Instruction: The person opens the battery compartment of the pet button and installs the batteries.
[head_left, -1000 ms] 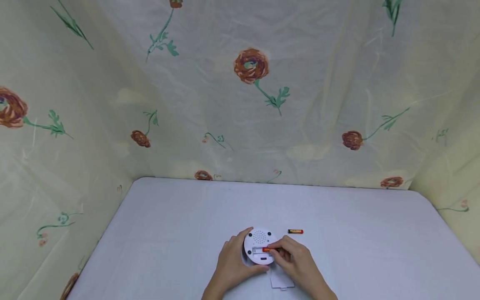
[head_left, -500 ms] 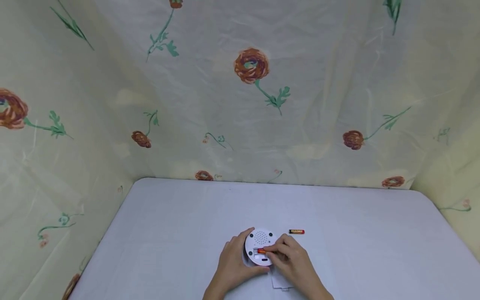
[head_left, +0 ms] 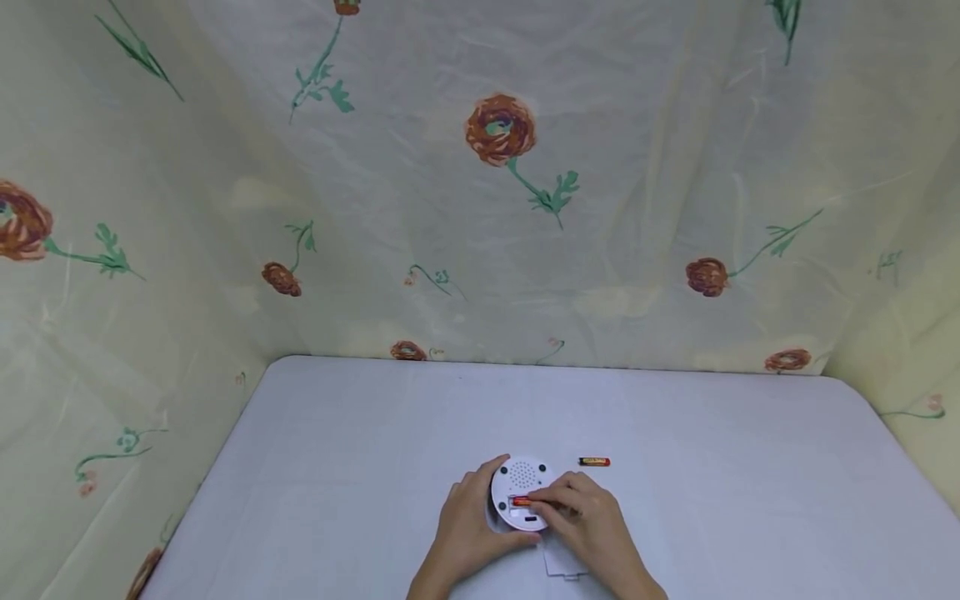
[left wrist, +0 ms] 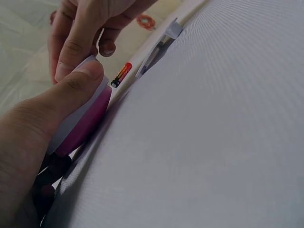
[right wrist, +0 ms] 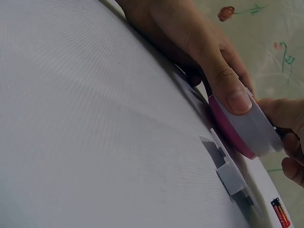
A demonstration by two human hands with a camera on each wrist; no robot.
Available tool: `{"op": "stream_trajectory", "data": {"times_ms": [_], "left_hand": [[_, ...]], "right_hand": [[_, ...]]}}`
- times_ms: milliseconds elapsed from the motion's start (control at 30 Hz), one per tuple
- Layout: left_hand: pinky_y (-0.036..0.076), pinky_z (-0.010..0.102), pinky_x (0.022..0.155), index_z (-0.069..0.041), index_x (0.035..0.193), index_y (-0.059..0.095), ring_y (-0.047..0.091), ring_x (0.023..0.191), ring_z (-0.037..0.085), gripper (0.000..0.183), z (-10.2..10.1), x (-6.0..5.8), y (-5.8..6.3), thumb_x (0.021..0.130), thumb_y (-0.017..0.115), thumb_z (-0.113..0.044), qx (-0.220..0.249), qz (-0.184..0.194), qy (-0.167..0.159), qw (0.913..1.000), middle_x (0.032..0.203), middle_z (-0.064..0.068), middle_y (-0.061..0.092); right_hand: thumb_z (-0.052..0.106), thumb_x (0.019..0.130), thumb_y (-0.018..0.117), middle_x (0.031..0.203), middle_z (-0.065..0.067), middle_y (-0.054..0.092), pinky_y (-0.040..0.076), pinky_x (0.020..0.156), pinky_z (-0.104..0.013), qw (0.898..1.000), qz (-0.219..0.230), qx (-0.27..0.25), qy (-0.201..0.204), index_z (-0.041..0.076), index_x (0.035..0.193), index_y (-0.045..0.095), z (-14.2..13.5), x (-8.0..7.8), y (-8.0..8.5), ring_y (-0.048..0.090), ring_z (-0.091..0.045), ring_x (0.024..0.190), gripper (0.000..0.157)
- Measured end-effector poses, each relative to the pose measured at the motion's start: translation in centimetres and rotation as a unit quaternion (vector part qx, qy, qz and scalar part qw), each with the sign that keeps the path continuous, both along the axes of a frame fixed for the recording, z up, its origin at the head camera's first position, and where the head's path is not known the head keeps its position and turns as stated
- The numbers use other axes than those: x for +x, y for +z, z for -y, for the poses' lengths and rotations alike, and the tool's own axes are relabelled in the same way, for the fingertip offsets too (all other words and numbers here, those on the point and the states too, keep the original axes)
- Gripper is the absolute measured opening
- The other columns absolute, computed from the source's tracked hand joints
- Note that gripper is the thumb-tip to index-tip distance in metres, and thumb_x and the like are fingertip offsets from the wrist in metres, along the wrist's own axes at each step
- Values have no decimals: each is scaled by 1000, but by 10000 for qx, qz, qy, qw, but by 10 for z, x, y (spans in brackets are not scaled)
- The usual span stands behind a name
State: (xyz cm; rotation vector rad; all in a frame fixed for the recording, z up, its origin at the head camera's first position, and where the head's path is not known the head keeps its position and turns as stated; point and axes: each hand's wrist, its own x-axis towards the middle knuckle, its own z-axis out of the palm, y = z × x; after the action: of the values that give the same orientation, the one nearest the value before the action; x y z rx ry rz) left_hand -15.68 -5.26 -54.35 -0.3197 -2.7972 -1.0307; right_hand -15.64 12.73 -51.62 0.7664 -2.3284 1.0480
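Observation:
My left hand [head_left: 474, 523] grips a round white device [head_left: 522, 476] by its edge, thumb on the near side and fingers around the far side. Speaker holes, dark round feet and a rectangular battery compartment show on its upturned face; a pink band [left wrist: 89, 121] runs round its lower side in the left wrist view. With thumb and forefinger, my right hand [head_left: 588, 518] pinches a red battery [head_left: 521, 502] at the compartment. The fingertips hide its right end. How deep it sits cannot be told.
A second battery [head_left: 594, 461], red with a dark end, lies on the white table [head_left: 360, 433] beyond my right hand. The white compartment cover [head_left: 562, 561] lies near my right wrist. Floral sheeting [head_left: 600, 250] hangs behind the table and at both sides.
My right hand has moved slightly left, bringing the battery from the compartment's right part further left along it. My left hand keeps its hold on the device.

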Motion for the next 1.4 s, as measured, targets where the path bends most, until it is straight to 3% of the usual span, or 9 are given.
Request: {"op": "stream_trajectory", "data": {"times_ms": [167,367,567,700,867,1033,1167,1267,1400], "left_hand": [[37,31,84,-32,134,32,49,103,8,101,1,1,0,48,63,-75,10,-10,-45,10000,125,-13,49],[38,31,83,-32,134,32,49,103,8,99,0,3,-2,50,64,-73,16,-18,-35,10000,126,-13,49],[38,29,83,-31,134,32,49,102,8,99,0,5,-4,51,64,-73,-34,-4,-18,10000,126,-12,49],[38,29,81,-31,135,31,49,101,8,99,0,5,-3,51,63,-73,-111,-8,4,9999,126,-12,49],[38,30,81,-31,135,31,49,100,8,98,2,5,-1,52,63,-73,-126,-5,12,9999,126,-12,49],[38,31,82,-31,135,30,49,102,8,98,2,4,1,53,62,-74,-132,27,41,9999,127,-12,48],[38,31,83,-30,135,30,48,104,8,99,1,2,1,53,62,-73,-143,7,52,9999,129,-12,47],[37,31,84,-30,136,30,48,104,8,99,0,1,-1,53,63,-73,-154,-29,32,9999,129,-12,47],[37,30,83,-29,136,30,49,103,8,100,-1,1,-2,52,64,-72,-138,-80,-9,9999,128,-13,47]], "right_hand": [[21,72,72,72,15,56,33,56,-6,9992,391,-17,-3,22,82,68,-1,0,-1,46,1,61,11],[17,75,70,70,17,53,32,56,-6,9990,411,-3,-164,22,81,66,-4,1,-3,43,5,61,8],[14,80,64,76,10,50,38,54,-13,9922,972,-783,-59,17,91,62,-7,1,-14,45,0,64,11],[19,82,62,82,4,47,40,53,-17,9768,1754,-1229,17,15,99,58,-7,0,-20,46,-3,67,18],[22,84,59,98,-6,45,41,50,-21,9439,2793,-1742,268,13,115,49,-6,-1,-21,48,-6,66,33],[26,87,55,118,-2,45,44,56,-22,9204,3444,-1844,163,20,124,45,-5,-4,-17,53,-8,67,39],[27,86,56,93,-5,54,41,52,-22,9213,3503,-1662,287,23,127,44,-7,-7,-12,47,-7,59,43],[29,84,58,71,-4,48,40,51,-22,9216,3541,-1542,395,23,126,46,-11,-8,-10,44,-5,55,44],[28,82,61,69,-3,49,41,54,-22,9140,3709,-1573,487,19,126,46,-14,-9,-10,46,-5,57,47]]}}
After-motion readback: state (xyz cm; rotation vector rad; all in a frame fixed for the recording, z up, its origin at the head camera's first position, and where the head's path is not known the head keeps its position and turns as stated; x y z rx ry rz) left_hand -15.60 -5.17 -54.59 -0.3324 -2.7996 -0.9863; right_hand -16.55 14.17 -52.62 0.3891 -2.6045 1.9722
